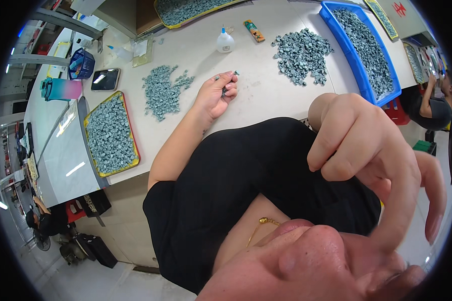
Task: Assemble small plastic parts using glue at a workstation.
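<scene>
"White tabletop [266, 95] across the upper view, bright workroom around it. Where's the thing being handled?"

"Small green-grey piece [237, 73], at the fingertips of the left hand [217, 95], over the middle of the tabletop. Can't tell whether it touches the surface."

"State of that hand?"

"Fingertips together, pinched on the piece. Remaining fingers curled toward the palm, other dark bits showing among them."

"And the right hand [356, 135]?"

"Raised close to the lens, beside the face, two fingers folded. Inner side hidden; can't tell whether it grips anything."

"Nearest neighbours?"

"Loose pale green-grey pile [163, 93] just left of the left hand. Beyond the hand, white squeeze bottle [225, 44], upright, blue tip. Right of that, small patterned orange-and-green bar [254, 31]. Farther right, darker, shinier loose pile [301, 56]; next to it a blue tray [389, 96] filled with similar pieces."

"Leftward?"

"Yellow-and-red tray [121, 169], also filled, near the tabletop's front edge. Farther out: dark-screened phone [105, 79] lying flat, teal-and-pink bottle [61, 89], dark blue basket [81, 64]."

"Margins?"

"Black shirt [246, 165] below, gold necklace [264, 220] at its neckline. Co-worker in dark clothes [437, 113] far right; another person [45, 220] far left, small and distant."
</scene>
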Tool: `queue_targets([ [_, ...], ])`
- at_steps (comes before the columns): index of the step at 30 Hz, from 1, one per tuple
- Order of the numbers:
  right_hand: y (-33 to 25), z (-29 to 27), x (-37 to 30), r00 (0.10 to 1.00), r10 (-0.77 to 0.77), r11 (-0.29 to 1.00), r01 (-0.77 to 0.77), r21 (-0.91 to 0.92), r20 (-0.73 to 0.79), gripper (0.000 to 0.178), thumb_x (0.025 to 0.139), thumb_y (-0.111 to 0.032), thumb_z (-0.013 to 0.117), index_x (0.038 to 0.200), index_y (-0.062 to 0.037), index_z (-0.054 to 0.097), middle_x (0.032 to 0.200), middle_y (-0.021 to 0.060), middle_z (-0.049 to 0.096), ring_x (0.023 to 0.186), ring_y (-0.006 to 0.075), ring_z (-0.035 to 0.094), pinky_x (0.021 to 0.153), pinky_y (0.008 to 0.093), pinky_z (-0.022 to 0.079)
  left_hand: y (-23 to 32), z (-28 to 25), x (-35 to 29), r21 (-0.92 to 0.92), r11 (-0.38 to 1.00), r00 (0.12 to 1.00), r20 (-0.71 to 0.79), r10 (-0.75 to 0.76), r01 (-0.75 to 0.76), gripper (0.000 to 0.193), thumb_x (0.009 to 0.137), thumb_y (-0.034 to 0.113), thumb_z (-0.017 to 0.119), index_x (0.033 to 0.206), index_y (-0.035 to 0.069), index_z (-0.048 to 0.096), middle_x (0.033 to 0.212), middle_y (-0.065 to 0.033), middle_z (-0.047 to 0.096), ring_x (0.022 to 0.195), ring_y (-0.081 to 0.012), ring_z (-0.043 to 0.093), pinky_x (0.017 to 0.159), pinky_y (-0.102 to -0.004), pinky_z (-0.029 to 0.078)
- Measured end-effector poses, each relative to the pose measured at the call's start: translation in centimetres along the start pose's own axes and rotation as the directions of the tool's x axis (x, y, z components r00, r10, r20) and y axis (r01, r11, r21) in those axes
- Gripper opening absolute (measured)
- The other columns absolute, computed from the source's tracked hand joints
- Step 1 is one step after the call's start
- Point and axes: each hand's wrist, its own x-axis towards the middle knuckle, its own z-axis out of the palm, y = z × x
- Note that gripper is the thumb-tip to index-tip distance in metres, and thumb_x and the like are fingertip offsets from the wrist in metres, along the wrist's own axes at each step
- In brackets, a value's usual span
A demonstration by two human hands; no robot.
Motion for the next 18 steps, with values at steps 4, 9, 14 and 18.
queue_targets([
  [4,0.5,-0.2,-0.5,0.999,-0.019,1.000,0.019,-0.001,0.040,0.045,0.091,-0.040,0.054,0.129,-0.0203,0.041,0.116,-0.0113,0.062,0.045,0.0165,0.043,0.045,0.0267,0.039,-0.1,-0.9,-0.3,-0.008,1.000,0.999,-0.029,0.023,-0.024,0.016,0.093,0.010,0.058,0.100,-0.004,0.053,0.090,-0.0079,0.053,0.066,-0.0083,0.041,0.055,-0.0202,0.037],
  [9,-0.5,-0.2,-0.1,1.000,0.013,1.000,-0.014,0.014,0.013,0.041,0.093,-0.039,0.052,0.127,-0.0185,0.043,0.119,-0.0110,0.061,0.047,0.0169,0.045,0.046,0.0268,0.040,0.0,0.0,0.2,-0.003,1.000,1.000,0.007,-0.004,0.004,0.016,0.093,0.010,0.058,0.098,-0.003,0.053,0.089,-0.0078,0.053,0.065,-0.0081,0.041,0.055,-0.0201,0.037],
  [14,1.2,-1.1,-0.6,0.995,-0.055,0.978,0.037,0.203,0.080,0.037,0.096,-0.039,0.047,0.126,-0.0184,0.043,0.111,-0.0083,0.065,0.047,0.0162,0.046,0.046,0.0261,0.042,0.1,-0.6,-0.1,-0.025,0.996,0.996,0.025,0.084,-0.083,0.014,0.093,0.011,0.058,0.096,-0.002,0.054,0.089,-0.0069,0.053,0.064,-0.0079,0.041,0.055,-0.0199,0.037],
  [18,2.4,-2.2,-2.3,0.996,0.018,0.954,-0.041,0.296,0.083,0.035,0.098,-0.039,0.044,0.124,-0.0154,0.045,0.097,0.0003,0.068,0.047,0.0158,0.049,0.046,0.0253,0.044,0.3,-0.8,-0.5,-0.025,0.986,0.979,0.119,0.168,-0.166,0.012,0.093,0.011,0.058,0.096,0.000,0.055,0.087,-0.0062,0.054,0.064,-0.0075,0.041,0.055,-0.0196,0.036],
])
